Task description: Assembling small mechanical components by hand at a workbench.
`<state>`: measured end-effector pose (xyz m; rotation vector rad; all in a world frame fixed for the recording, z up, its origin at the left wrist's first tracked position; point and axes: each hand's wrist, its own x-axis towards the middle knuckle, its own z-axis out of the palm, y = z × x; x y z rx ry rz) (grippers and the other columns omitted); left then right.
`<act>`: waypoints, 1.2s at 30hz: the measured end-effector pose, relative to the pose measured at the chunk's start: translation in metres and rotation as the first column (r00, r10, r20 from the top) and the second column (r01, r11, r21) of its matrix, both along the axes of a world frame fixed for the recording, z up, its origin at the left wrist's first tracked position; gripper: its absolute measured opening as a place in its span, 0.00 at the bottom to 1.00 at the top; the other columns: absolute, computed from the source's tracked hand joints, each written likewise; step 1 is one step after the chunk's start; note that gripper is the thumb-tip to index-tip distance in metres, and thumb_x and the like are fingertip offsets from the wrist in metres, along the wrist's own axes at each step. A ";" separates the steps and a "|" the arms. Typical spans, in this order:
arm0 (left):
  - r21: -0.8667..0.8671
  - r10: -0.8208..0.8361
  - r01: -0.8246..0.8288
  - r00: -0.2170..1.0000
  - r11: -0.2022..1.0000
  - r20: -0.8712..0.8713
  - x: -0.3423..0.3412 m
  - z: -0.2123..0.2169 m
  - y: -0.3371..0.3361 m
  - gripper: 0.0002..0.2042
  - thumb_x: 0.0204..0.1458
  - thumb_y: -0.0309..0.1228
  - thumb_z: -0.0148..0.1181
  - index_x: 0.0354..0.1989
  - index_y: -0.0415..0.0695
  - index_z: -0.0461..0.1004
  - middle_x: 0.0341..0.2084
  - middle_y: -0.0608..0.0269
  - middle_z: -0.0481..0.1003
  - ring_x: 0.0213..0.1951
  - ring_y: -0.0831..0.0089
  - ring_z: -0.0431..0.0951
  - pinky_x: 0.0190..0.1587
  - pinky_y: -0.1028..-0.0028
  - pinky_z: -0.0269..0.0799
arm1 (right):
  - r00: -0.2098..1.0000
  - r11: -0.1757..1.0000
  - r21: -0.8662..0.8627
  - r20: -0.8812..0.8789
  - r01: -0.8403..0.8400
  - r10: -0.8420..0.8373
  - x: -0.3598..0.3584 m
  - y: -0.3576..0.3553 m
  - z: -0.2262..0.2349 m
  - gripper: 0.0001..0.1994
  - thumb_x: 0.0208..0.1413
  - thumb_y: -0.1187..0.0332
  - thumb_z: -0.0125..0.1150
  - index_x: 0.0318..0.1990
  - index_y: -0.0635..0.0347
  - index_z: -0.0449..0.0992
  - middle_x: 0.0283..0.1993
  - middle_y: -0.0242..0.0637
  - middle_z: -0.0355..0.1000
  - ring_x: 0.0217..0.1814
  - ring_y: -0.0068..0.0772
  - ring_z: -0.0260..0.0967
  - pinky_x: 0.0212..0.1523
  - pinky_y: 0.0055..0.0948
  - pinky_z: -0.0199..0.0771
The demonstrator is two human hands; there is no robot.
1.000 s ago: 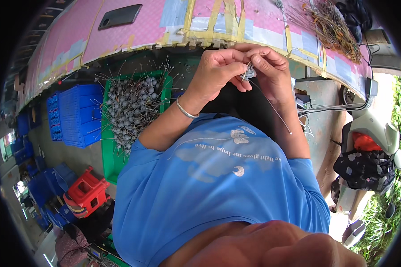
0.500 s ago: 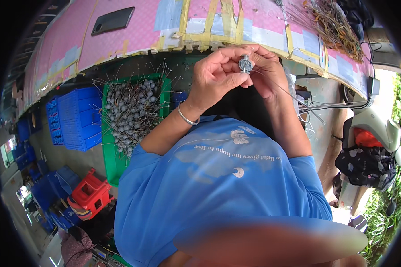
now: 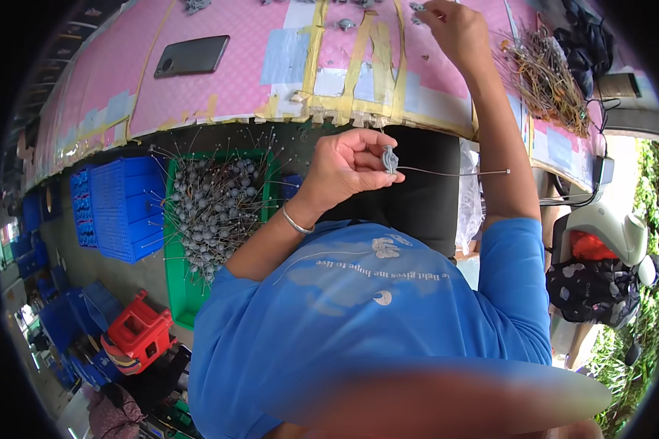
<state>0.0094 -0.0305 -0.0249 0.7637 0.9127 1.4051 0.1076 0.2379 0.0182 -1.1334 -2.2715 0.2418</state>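
Observation:
Pinched in my left hand (image 3: 344, 164), in front of the table edge, is a small round grey plastic part (image 3: 389, 159). From it a thin cable (image 3: 454, 173) runs out to the right and ends in a small pale tip. My right hand (image 3: 463, 40) reaches over the table to the far side, its thumb and fingers closed on another small grey piece (image 3: 417, 8), whose exact shape is too small to make out. Beside that hand a loose grey part (image 3: 345, 24) lies on the pink table top (image 3: 249, 88), with several more along the upper edge of the picture.
A green crate (image 3: 183, 307) full of grey balls with wires stands at my left, beside stacked blue crates (image 3: 128, 208). On the table lie a dark phone (image 3: 192, 56) and a bundle of brown wires (image 3: 549, 80). A red plastic toy-like object (image 3: 140, 333) stands lower left.
My right hand has left the grey part and moved up and away over the table. My left hand keeps the part, slightly lower; its cable now hangs out to the right.

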 end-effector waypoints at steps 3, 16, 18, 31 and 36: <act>-0.035 -0.051 0.052 0.999 0.998 0.009 0.001 -0.002 0.002 0.20 0.44 0.11 0.65 0.49 0.30 0.71 0.34 0.57 0.78 0.38 0.68 0.82 0.46 0.65 0.82 | 0.982 0.975 -0.153 0.076 -0.160 0.173 -0.015 0.008 0.001 0.07 0.51 0.66 0.61 0.31 0.60 0.80 0.28 0.54 0.75 0.32 0.54 0.76 0.36 0.45 0.76; -0.073 -0.053 0.046 0.995 0.996 -0.084 -0.009 0.001 0.003 0.20 0.43 0.12 0.66 0.48 0.31 0.73 0.34 0.57 0.79 0.38 0.71 0.82 0.46 0.70 0.81 | 0.995 0.989 -0.115 0.023 -0.095 0.098 0.024 0.010 -0.008 0.10 0.50 0.62 0.66 0.38 0.51 0.84 0.29 0.41 0.79 0.29 0.34 0.76 0.33 0.30 0.75; -0.063 -0.025 0.020 0.997 0.998 -0.069 -0.007 0.000 -0.003 0.19 0.43 0.13 0.68 0.47 0.31 0.74 0.34 0.59 0.79 0.38 0.73 0.82 0.46 0.73 0.80 | 0.981 0.981 -0.002 0.023 -0.192 0.192 0.020 0.017 -0.022 0.10 0.50 0.63 0.66 0.39 0.51 0.84 0.31 0.42 0.79 0.30 0.37 0.77 0.34 0.32 0.75; 0.169 0.231 -0.197 0.951 0.966 -0.206 -0.018 0.015 -0.011 0.19 0.44 0.13 0.66 0.47 0.31 0.73 0.34 0.58 0.80 0.37 0.74 0.81 0.44 0.71 0.81 | 0.769 0.820 -0.405 -0.636 -0.404 0.065 0.041 -0.181 -0.004 0.14 0.56 0.75 0.65 0.50 0.65 0.77 0.39 0.33 0.78 0.39 0.19 0.74 0.39 0.20 0.74; 0.225 0.261 -0.205 0.930 0.953 -0.260 -0.011 0.020 -0.011 0.19 0.44 0.14 0.67 0.47 0.33 0.74 0.36 0.57 0.80 0.38 0.74 0.82 0.44 0.73 0.80 | 0.714 0.696 -0.455 -0.690 -0.555 0.118 0.061 -0.202 0.001 0.13 0.58 0.80 0.61 0.50 0.69 0.76 0.43 0.36 0.78 0.44 0.22 0.74 0.47 0.21 0.74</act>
